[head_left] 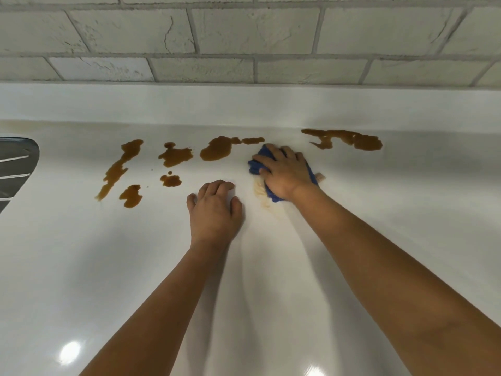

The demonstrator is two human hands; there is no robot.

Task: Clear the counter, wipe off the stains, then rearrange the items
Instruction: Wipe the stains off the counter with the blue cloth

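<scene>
- At the counter's left edge, the rim of a metal sink [16,164] shows, dark grey with pale streaks.
- The white counter [81,267] runs back to a low white upstand, with a wall of pale brick tiles [244,36] above it.
- Brown stains lie in a band toward the back edge. Furthest left is a long streak [119,169] slanting toward the front, with a small blot [131,196] just beside its lower end.
- Next come a splat [175,156] and a smaller spot [170,180] in front of it.
- Then a rounded puddle [217,149] with a thin tail running right, its tip near the cloth.
- The left hand [214,210] rests on the bare counter in front of that puddle, knuckles bent and fingertips down, holding nothing.
- A faint tan smear [261,195] lies between the two hands, touching the cloth's front edge.
- The blue cloth [256,166] sits bunched on the counter, toward the back, right of the puddle.
- The right hand [284,172] lies on top of the cloth, fingers spread and curved over it, pressing it down.
- Furthest right, well apart from the cloth, a long stain [352,139] lies close to the back edge.
</scene>
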